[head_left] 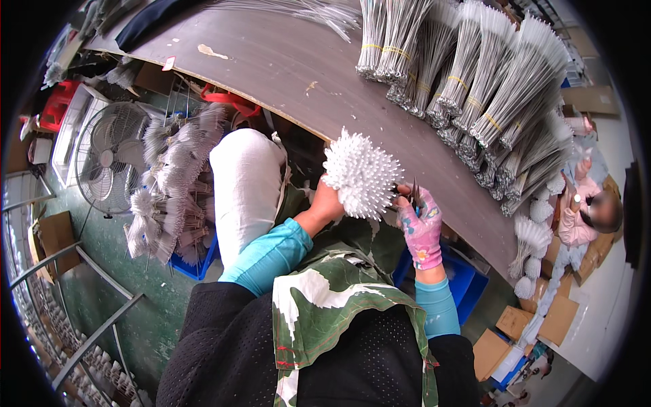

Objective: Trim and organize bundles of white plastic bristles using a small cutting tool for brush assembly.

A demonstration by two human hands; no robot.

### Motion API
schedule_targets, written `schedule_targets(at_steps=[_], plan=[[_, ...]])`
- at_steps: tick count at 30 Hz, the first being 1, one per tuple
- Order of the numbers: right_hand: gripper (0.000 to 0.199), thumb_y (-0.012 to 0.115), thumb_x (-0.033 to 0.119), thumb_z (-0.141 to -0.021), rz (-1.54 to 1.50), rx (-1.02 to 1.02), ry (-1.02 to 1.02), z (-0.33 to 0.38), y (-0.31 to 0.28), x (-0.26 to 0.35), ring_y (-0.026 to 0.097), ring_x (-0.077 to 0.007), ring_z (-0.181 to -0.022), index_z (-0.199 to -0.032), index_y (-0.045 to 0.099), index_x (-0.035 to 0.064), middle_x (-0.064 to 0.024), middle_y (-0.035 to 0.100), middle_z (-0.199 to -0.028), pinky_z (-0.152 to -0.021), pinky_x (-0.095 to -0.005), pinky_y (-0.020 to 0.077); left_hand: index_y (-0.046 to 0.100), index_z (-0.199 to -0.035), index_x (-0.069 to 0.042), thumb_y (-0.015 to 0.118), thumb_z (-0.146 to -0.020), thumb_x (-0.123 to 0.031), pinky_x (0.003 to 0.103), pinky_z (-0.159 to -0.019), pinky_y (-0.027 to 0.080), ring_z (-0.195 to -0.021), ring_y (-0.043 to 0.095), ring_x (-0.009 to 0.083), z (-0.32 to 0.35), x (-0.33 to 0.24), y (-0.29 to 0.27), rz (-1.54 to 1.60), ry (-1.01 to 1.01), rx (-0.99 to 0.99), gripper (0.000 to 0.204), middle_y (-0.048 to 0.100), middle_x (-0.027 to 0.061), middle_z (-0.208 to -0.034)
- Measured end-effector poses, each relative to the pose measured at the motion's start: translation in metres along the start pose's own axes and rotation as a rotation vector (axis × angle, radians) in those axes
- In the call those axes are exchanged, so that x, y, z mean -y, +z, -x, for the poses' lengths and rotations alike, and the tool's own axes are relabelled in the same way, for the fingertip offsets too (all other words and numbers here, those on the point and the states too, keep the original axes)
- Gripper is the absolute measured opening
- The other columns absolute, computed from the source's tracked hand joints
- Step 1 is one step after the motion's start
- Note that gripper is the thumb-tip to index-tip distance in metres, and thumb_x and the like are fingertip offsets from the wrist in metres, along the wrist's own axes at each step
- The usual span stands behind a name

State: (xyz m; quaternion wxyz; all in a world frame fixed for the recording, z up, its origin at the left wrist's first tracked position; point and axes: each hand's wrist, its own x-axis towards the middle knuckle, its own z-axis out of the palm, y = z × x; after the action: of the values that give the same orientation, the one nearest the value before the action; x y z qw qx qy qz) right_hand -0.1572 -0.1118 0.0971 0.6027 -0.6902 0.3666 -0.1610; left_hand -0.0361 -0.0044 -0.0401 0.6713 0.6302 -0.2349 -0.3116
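My left hand [325, 203] is closed around a bundle of white-tipped wire brushes [363, 175], held over my lap. The tips face up and make a round dome, which hides the stems and part of my fingers. Just right of the bundle, my right hand [422, 229], in a pink flowered glove, grips a small dark tool [415, 191] that looks like snips. Its point is up and close to the edge of the dome. Whether the tool touches the tips I cannot tell.
A brown table [285, 61] runs along the far side. Several bundles of wire brushes [468, 74] lie stacked on it at the right. More bundles [180, 169] hang left of my knee, near a standing fan [108, 159]. A blue bin [468, 292] is below right. Another person [580, 217] sits far right.
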Motion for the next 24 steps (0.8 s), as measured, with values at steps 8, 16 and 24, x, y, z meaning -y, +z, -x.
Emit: schedule_targets(at_steps=[8, 16, 24], plan=[[0.02, 0.06, 0.006, -0.089, -0.009, 0.056, 0.055, 0.0, -0.002, 0.0, 0.056, -0.0047, -0.07, -0.108, 0.058, 0.0014, -0.0015, 0.062, -0.087, -0.055, -0.0178, 0.0409, 0.056, -0.118, -0.001, 0.071, -0.076, -0.012, 0.034, -0.092, 0.045, -0.106, 0.057, 0.0205, -0.006, 0.029, 0.009, 0.091, 0.037, 0.029, 0.046, 0.062, 0.0119, -0.114], [0.02, 0.06, 0.008, -0.089, 0.006, 0.033, 0.05, 0.001, -0.003, -0.004, 0.055, -0.0043, -0.068, -0.108, 0.058, 0.0022, -0.0022, 0.063, -0.084, -0.053, -0.0177, 0.0401, 0.055, -0.12, -0.001, 0.071, -0.077, -0.011, 0.034, -0.093, 0.044, -0.108, 0.056, 0.0198, -0.011, 0.044, 0.009, 0.168, 0.071, 0.056, 0.047, 0.06, 0.0116, -0.117], [0.019, 0.059, 0.01, -0.09, -0.042, 0.036, 0.06, 0.002, -0.003, -0.005, 0.052, -0.004, -0.061, -0.108, 0.058, 0.0021, -0.0006, 0.061, -0.078, -0.05, -0.0173, 0.0382, 0.04, -0.134, -0.001, 0.069, -0.081, -0.01, 0.035, -0.101, 0.039, -0.117, 0.049, 0.0192, -0.014, -0.021, 0.002, 0.33, 0.032, 0.143, 0.061, 0.052, 0.0099, -0.13]])
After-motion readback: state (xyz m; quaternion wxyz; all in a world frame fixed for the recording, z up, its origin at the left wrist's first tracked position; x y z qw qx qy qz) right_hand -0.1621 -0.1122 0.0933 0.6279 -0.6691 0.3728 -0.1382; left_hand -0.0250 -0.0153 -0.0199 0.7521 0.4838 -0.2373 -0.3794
